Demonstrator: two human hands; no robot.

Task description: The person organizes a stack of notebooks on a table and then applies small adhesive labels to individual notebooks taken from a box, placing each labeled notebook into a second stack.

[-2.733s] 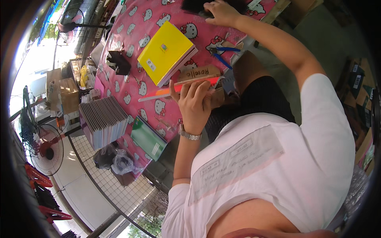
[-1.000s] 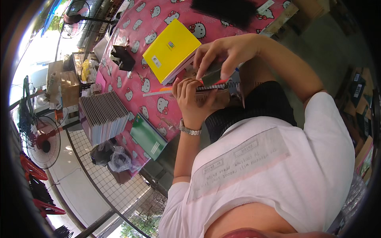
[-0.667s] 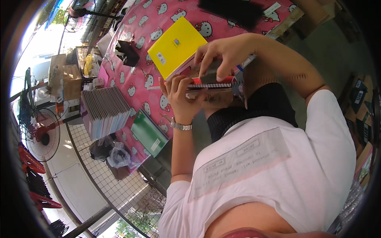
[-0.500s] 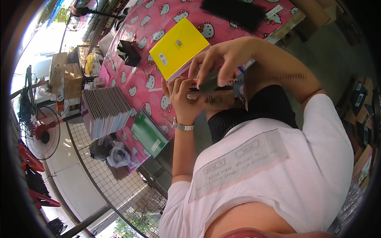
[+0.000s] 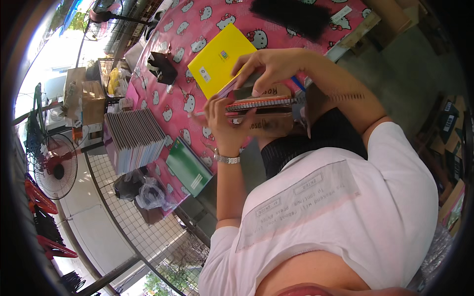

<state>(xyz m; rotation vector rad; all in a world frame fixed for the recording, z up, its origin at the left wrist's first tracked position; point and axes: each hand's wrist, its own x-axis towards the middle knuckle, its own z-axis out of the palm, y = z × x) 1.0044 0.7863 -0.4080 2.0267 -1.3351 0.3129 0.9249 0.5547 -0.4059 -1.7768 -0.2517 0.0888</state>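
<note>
My left hand [image 5: 220, 123], with a metal watch on the wrist, is closed around the left end of a spiral-bound notebook [image 5: 259, 102] held edge-up. Brown blocks with handwriting [image 5: 270, 124] flank its bound edge, one on each side. Above that edge, my right hand [image 5: 269, 69] has its thumb and fingers closed on a dark flat block [image 5: 248, 92]. A dark coil [image 5: 300, 100] sticks out at the notebook's right end, and similar lines cross my right forearm. Just beyond my hands lies a yellow notebook [image 5: 222, 56] on the pink table.
A tall stack of notebooks [image 5: 134, 140] and a green notebook [image 5: 190, 165] occupy the table's left side. Farther back sit a black box [image 5: 162, 68] and a pile of black coils [image 5: 291, 17]. A fan [image 5: 57, 170] stands at far left; cartons [image 5: 447, 128] are at right.
My right hand has shifted slightly up and left with the dark block, revealing more of the coiled edge and the handwritten blocks. My left hand keeps its hold.
</note>
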